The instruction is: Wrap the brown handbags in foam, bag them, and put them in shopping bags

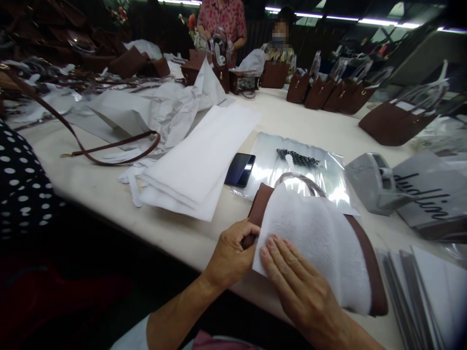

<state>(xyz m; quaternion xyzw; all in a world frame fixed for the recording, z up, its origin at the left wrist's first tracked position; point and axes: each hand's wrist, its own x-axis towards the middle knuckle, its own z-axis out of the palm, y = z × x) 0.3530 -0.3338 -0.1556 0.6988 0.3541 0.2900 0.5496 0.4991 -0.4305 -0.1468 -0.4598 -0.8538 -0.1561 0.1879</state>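
Two hands on one brown handbag (pixel 261 206), white sheet (pixel 315 233) draped over its front.

So the bag's sitting tilted near the front edge of the worktop (pixel 175 227), about 4 o'clock in the view. Left hand (pixel 233 253) has thumb and fingers closed on the bag's side edge, at 9 o'clock on the bag; right hand (pixel 301 284) is spread flat on the white sheet — fingers straight and side by side, not gripping anything. Going from the bag: phone (pixel 240 170) near 10 o'clock with a stack of white sheets (pixel 197 160) beyond, clear plastic (pixel 262 150) at 12, more brown bags (pixel 330 92) way past that.
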